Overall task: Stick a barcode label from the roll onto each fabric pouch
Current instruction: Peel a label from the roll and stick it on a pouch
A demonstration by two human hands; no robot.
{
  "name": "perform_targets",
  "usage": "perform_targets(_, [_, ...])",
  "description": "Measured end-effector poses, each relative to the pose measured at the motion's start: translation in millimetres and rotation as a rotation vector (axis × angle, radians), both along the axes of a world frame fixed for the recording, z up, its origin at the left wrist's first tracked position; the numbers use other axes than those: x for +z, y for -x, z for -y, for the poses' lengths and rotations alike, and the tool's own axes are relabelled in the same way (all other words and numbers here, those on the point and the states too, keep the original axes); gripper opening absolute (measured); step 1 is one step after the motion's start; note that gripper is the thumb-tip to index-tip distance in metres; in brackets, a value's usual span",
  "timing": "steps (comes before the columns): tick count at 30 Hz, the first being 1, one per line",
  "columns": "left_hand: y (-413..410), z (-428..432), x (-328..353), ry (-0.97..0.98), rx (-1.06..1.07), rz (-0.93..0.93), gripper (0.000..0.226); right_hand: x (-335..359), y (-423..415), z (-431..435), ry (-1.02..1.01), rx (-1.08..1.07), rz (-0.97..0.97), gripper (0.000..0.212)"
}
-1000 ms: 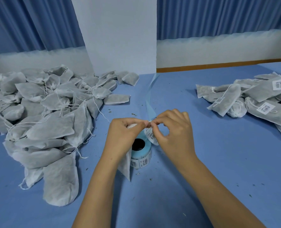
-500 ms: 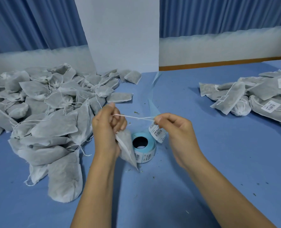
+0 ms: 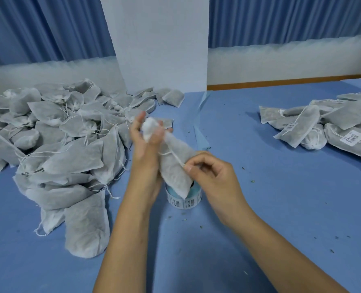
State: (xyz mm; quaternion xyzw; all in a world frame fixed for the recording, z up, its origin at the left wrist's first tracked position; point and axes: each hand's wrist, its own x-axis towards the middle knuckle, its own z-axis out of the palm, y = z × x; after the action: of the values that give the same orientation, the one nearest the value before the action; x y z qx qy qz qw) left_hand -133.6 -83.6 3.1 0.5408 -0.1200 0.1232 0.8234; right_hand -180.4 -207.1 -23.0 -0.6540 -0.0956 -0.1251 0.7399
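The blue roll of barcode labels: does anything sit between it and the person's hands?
Yes. The grey fabric pouch hangs in front of the blue label roll in this view, hiding its top. The left hand grips the pouch's bunched neck; the right hand pinches its white drawstring.

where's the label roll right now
Head view, centre: the label roll sits on the blue table, partly hidden behind the held pouch, between the left hand and right hand.

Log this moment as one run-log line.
left hand: grips fabric pouch at neck | right hand: pinches drawstring | label roll: partly behind pouch | pouch label: none visible
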Motion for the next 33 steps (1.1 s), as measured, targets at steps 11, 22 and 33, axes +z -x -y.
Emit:
perform_targets(11, [1,12,-15,-0.446,0.59,0.104,0.066,-17,-35,30,0.591,-0.507,-0.052,0.021])
perform_targets(22, [-10,12,-31,-0.746,0.641,0.32,0.022,-15,-40,47,0.461,-0.155,-0.23,0.024])
perform_targets(33, [-13,26,-43,-1.054,0.282,0.453,0.012,-18,-41,49,0.084,-0.12,-0.196,0.007])
